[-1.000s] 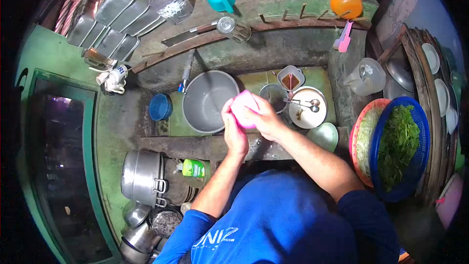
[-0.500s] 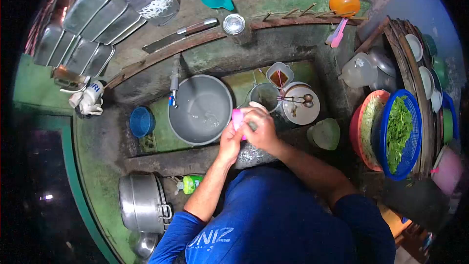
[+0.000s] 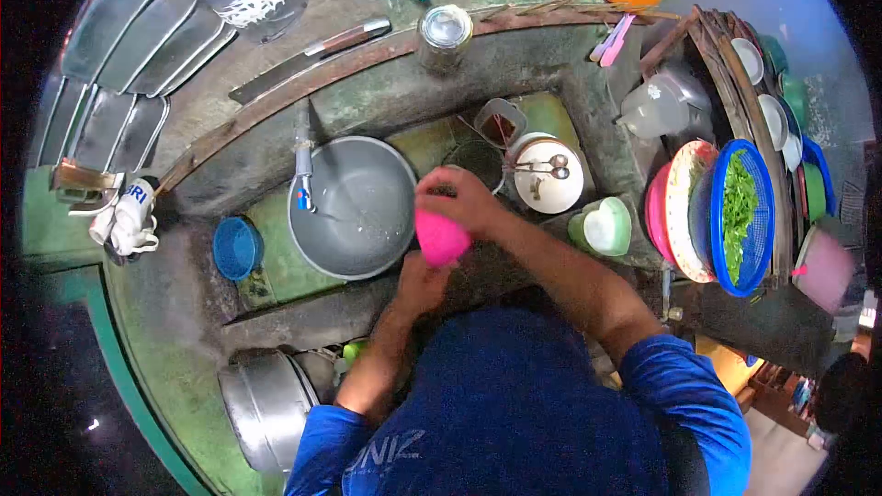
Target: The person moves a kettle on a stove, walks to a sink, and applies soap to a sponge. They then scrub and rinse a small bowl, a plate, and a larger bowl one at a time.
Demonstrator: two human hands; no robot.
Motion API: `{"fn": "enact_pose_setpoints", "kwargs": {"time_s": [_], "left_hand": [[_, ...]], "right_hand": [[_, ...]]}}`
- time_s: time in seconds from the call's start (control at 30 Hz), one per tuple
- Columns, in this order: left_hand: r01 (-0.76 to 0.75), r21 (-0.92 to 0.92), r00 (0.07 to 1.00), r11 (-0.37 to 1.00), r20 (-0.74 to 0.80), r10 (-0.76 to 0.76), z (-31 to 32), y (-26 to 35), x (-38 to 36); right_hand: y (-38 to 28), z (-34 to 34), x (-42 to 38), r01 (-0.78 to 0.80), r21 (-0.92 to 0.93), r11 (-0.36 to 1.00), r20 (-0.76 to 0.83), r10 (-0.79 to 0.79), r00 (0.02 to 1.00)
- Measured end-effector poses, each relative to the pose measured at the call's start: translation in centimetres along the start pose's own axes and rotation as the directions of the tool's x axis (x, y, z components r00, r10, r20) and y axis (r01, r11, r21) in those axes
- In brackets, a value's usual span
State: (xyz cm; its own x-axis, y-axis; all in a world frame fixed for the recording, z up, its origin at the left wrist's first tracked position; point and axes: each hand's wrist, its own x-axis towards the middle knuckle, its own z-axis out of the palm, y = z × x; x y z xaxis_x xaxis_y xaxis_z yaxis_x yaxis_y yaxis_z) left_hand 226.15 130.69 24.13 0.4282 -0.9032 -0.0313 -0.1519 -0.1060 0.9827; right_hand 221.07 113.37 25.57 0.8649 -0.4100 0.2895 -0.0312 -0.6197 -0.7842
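A pink cup (image 3: 440, 237) is held between both hands over the front edge of the sink. My right hand (image 3: 462, 202) grips it from above and my left hand (image 3: 420, 281) touches it from below. Just to the left stands a large grey metal basin (image 3: 354, 207) with a little water in it, under a tap (image 3: 302, 186). Behind my hands lie a white plate with spoons (image 3: 548, 176) and a small container (image 3: 499, 121).
A heart-shaped green dish (image 3: 604, 226) sits right of my arm. A blue basket of greens (image 3: 740, 217) stands at right, a small blue strainer (image 3: 236, 247) at left, and a steel pot (image 3: 265, 409) below. A knife (image 3: 308, 59) and jar (image 3: 444, 34) rest on the ledge.
The view has swung right and down. The pink cup has turned in my hands and dropped a little; my left hand has slipped beneath it.
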Motion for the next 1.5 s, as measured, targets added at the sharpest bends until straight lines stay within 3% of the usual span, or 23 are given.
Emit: {"fn": "enact_pose_setpoints", "kwargs": {"time_s": [0.03, 0.07, 0.13, 0.2, 0.23, 0.27, 0.33, 0.37, 0.43, 0.5, 0.53, 0.57, 0.63, 0.77, 0.87, 0.9, 1.03, 1.13, 1.17, 1.27, 1.4, 1.47, 1.5], "left_hand": [[-0.118, 0.122, 0.990, 0.985, 0.092, 0.107, -0.3, -0.2, 0.1], [-0.242, 0.230, 0.960, 0.943, 0.199, 0.198, -0.4, -0.2, 0.1], [-0.372, 0.284, 0.927, 0.883, 0.158, 0.340, 0.0, -0.2, 1.5], [-0.106, 0.543, 0.994, 0.833, 0.079, 0.074, -0.2, -1.8, 1.6], [-0.006, 0.563, 0.996, 0.827, 0.073, -0.043, -0.4, -3.1, 2.1], [-0.003, 0.561, 0.996, 0.828, 0.076, -0.047, -0.3, -4.5, 2.3], [-0.174, 0.696, 0.985, 0.697, 0.107, 0.138, 0.1, -5.7, 2.9], [-0.047, 0.745, 0.965, 0.665, 0.206, -0.162, 0.2, -5.7, 3.6], [-0.039, 0.770, 0.941, 0.637, 0.243, -0.236, 1.3, -7.4, 4.7], [-0.090, 0.837, 0.928, 0.540, 0.267, -0.259, 2.9, -10.7, 5.3], [-0.073, 0.840, 0.928, 0.537, 0.255, -0.272, 3.8, -12.6, 5.7], [-0.049, 0.874, 0.902, 0.483, 0.247, -0.355, 4.6, -14.4, 6.2], [0.061, 0.915, 0.760, 0.399, 0.217, -0.613, 5.8, -13.2, 8.6], [0.372, 0.855, 0.673, 0.361, 0.019, -0.739, 7.5, -15.6, 9.3], [0.401, 0.806, 0.642, 0.435, 0.091, -0.761, 7.9, -20.3, 9.0], [0.401, 0.723, 0.711, 0.562, 0.141, -0.689, 8.0, -22.5, 8.3], [0.402, 0.640, 0.838, 0.654, 0.030, -0.544, 7.2, -20.8, 8.3], [0.455, 0.433, 0.884, 0.778, -0.112, -0.454, 6.2, -18.8, 7.8], [0.533, 0.138, 0.845, 0.835, -0.149, -0.514, 6.2, -18.3, 7.6], [0.443, 0.009, 0.860, 0.897, -0.289, -0.422, 6.9, -14.9, 8.7], [0.097, 0.350, 0.983, 0.932, -0.179, -0.035, 8.5, -7.5, 12.8], [-0.087, 0.582, 0.996, 0.808, 0.022, 0.092, 9.9, -5.7, 14.2], [-0.036, 0.592, 0.991, 0.805, 0.123, -0.046, 10.1, -4.0, 14.7]], "right_hand": [[1.1, -0.2, 0.1, -0.396, 0.514, 0.761, 0.277, 0.290, 0.916], [2.1, -0.2, -0.2, -0.694, 0.701, 0.161, 0.626, 0.327, 0.708], [2.6, -0.1, -1.0, -0.720, 0.682, 0.129, 0.653, 0.337, 0.678], [3.0, -0.1, -2.4, -0.777, 0.584, -0.235, 0.716, 0.599, 0.357], [2.4, 0.3, -3.1, -0.799, 0.592, -0.100, 0.533, 0.793, 0.296], [4.4, 0.7, -4.2, -0.800, 0.591, -0.105, 0.534, 0.794, 0.291], [8.3, 0.7, -6.4, -0.715, 0.186, 0.674, 0.353, 0.633, 0.689], [9.7, -1.0, -6.2, -0.720, -0.070, 0.690, 0.460, 0.663, 0.591], [14.3, -3.3, -5.9, -0.450, -0.415, 0.791, 0.370, 0.599, 0.710], [19.9, -5.5, -5.7, -0.509, -0.466, 0.723, 0.182, 0.642, 0.745], [23.7, -6.6, -6.6, -0.347, -0.524, 0.778, 0.252, 0.531, 0.809], [23.0, -8.4, -4.5, -0.638, -0.539, 0.550, 0.329, 0.835, 0.442], [24.1, -9.5, -3.8, -0.526, -0.667, 0.528, 0.318, 0.839, 0.441], [27.7, -8.7, -4.7, -0.376, -0.805, 0.459, 0.270, 0.847, 0.457], [29.2, -7.6, -4.6, -0.242, -0.861, 0.447, 0.276, 0.811, 0.515], [29.9, -7.5, -4.7, -0.238, -0.860, 0.451, 0.282, 0.809, 0.515], [33.3, -7.3, -5.9, -0.192, -0.832, 0.521, 0.310, 0.722, 0.619], [32.3, -8.3, -5.5, -0.133, -0.874, 0.467, 0.301, 0.737, 0.605], [31.5, -8.9, -5.2, -0.145, -0.882, 0.448, 0.274, 0.739, 0.615], [28.6, -10.4, -4.2, -0.114, -0.900, 0.422, 0.247, 0.706, 0.664], [21.4, -9.9, -3.0, 0.051, -0.922, 0.384, 0.292, 0.602, 0.743], [15.9, -9.8, -1.9, 0.175, -0.872, 0.458, 0.438, 0.568, 0.696], [13.6, -10.0, -1.4, 0.175, -0.877, 0.447, 0.429, 0.566, 0.704]]}}
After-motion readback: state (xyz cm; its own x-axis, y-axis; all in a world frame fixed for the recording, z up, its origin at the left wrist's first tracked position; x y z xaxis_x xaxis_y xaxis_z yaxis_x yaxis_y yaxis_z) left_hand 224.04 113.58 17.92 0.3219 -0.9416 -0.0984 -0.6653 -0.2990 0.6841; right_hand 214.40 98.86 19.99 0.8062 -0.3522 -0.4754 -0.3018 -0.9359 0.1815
